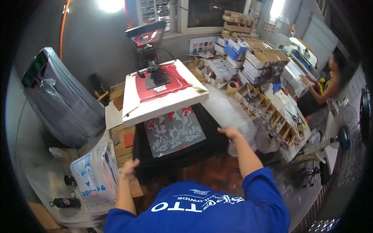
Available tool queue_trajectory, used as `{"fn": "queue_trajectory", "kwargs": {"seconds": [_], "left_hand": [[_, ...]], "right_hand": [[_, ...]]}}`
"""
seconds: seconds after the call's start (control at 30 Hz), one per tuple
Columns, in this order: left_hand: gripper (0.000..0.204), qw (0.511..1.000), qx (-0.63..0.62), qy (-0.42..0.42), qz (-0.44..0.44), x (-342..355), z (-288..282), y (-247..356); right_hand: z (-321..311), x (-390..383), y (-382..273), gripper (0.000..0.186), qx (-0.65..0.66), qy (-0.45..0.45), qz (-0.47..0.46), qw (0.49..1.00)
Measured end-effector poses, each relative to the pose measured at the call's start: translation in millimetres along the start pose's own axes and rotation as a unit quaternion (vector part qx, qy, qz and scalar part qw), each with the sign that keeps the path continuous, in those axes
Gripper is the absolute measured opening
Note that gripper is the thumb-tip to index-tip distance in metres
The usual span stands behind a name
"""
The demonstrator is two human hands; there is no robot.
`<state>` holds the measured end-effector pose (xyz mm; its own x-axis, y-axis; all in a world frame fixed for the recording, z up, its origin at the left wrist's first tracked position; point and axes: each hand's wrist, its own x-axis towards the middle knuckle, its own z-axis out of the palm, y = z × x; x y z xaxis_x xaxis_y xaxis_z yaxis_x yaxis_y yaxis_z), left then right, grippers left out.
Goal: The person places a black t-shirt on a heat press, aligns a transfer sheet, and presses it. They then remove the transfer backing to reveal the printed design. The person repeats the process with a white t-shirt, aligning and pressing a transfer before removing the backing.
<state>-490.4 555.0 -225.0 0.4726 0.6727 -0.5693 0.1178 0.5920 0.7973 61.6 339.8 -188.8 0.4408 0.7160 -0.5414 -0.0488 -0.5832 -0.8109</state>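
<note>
Right hand (231, 134) partly curled, fingertips at the right edge of the soft black cloth (214, 136); firmness of grip, cannot tell. Left hand (130, 168) by the near left corner, blurred; cannot tell whether it pinches. Cloth lies spread, far part beneath the white rectangular slab (185, 98) of a black upright press machine (150, 55). On it, a thin, smooth-looking sheet with pale grey and red artwork (176, 134). Judgement: cloth light, limp, apt to wrinkle; sheet perhaps slippery, easily shifted. Best hold: opposite side edges, drawn evenly, clear of artwork. Outward: brown wooden bench (125, 152) left, bearing a small flat red square (128, 140); translucent plastic sheeting (230, 110) right.
</note>
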Motion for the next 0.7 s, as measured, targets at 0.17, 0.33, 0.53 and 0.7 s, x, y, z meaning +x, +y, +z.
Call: {"fn": "queue_trajectory", "kwargs": {"seconds": [0.17,0.33,0.53,0.7], "left_hand": [[0.072,0.86,-0.023,-0.146,0.489,-30,48,150],[0.064,0.838,-0.003,-0.276,0.47,-29,252,255],[0.055,0.71,-0.018,-0.634,0.307,-106,549,176],[0.048,0.519,0.003,-0.855,-0.005,-281,731,15]], "right_hand": [[-45,-102,-46,0.064,0.421,-0.209,-0.409,0.782],[-115,-313,18,0.046,0.478,0.035,-0.65,0.589],[-4,-714,103,0.041,0.229,0.63,-0.646,0.365],[187,-875,93,0.037,0.122,0.929,-0.332,0.107]]}}
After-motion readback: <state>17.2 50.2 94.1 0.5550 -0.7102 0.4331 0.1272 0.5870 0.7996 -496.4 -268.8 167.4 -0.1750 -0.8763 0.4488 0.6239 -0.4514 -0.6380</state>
